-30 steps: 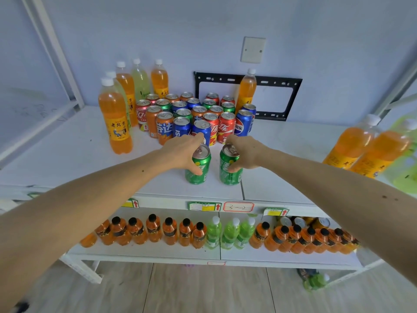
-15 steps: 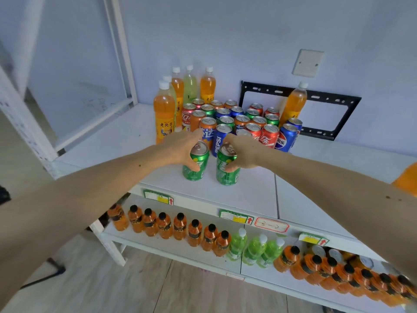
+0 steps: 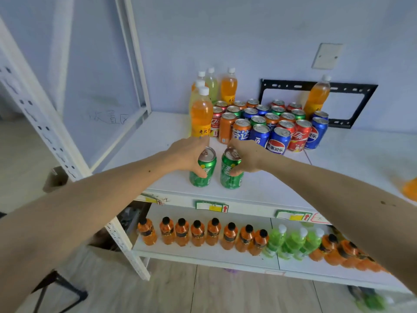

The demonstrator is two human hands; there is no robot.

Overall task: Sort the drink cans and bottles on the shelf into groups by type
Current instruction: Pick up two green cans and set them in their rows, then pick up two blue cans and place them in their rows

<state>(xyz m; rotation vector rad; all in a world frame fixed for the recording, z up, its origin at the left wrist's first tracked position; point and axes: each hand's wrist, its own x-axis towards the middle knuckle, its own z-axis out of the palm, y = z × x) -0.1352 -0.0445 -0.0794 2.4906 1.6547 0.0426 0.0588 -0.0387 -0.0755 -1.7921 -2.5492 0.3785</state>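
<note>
I observe both arms extended over the white upper shelf (image 3: 158,134). My left hand (image 3: 188,154) grips one green Sprite can (image 3: 202,171) from its left side, thumb across the front of the label, fingers curled round the back. My right hand (image 3: 247,157) grips a second green Sprite can (image 3: 231,175) from its right side in the same fashion. Both cans stand upright near the front edge of the shelf, just beside each other with a narrow gap between; I cannot tell whether their bases rest on the shelf or are raised slightly off it.

At 12 o'clock from the two held cans stands a mixed cluster of cans (image 3: 270,123): red cola, blue Pepsi, orange Fanta and green cans packed together. At 11 o'clock an orange soda bottle (image 3: 200,114) with a white cap stands just behind my left hand, with further orange and pale yellow-green bottles (image 3: 212,85) behind it. At 1 o'clock, a lone orange bottle (image 3: 317,96) stands in front of a black wall bracket (image 3: 352,105).

On the lower shelf (image 3: 203,251), at 6 o'clock, a row of small orange bottles with black caps (image 3: 198,232) runs left to right, with green bottles (image 3: 293,241) toward the right and more orange ones beyond them. Price labels (image 3: 212,206) are fixed to the front edge of the upper shelf.
</note>
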